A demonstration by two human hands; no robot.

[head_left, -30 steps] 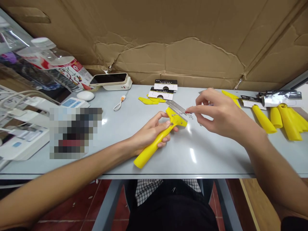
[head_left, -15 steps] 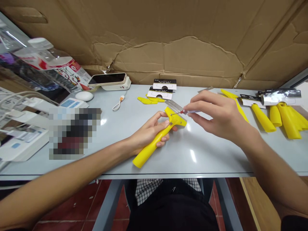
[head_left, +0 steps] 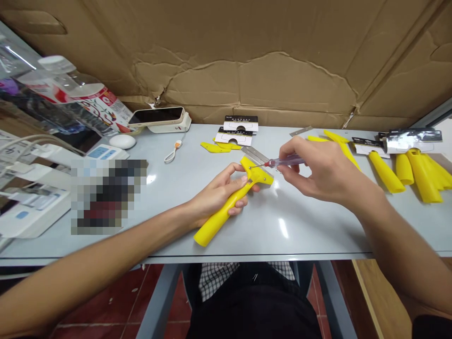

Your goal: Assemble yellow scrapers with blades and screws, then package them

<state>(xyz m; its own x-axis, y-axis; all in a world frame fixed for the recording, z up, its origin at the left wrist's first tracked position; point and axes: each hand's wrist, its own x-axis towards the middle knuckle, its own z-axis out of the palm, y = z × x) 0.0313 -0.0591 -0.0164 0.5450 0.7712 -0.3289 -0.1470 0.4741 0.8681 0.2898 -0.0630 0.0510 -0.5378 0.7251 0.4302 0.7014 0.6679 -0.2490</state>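
Observation:
My left hand (head_left: 221, 193) is wrapped round the neck of a yellow scraper (head_left: 215, 219), whose hollow handle points down towards the table's front edge. A flat metal blade (head_left: 254, 154) sticks out along the scraper's head. Between the fingers of my right hand (head_left: 314, 172) is a small screwdriver (head_left: 287, 161) with a clear handle and a red collar. Its thin shaft points left, and the tip is at the screw on the left side of the head. Another screw shows on the right side of the head.
Behind the scraper lie loose yellow pieces (head_left: 215, 147) and black-and-white cards (head_left: 240, 123). A loose blade (head_left: 301, 131) lies farther back. Several yellow scraper handles (head_left: 386, 173) lie at right. A phone (head_left: 157, 116), bottles (head_left: 102, 106) and power strips (head_left: 35, 214) stand at left; cardboard (head_left: 247, 61) walls the back.
My right hand's fingers have shifted and curled on the screwdriver, so more of its clear handle shows. The scraper and my left hand have stayed nearly still.

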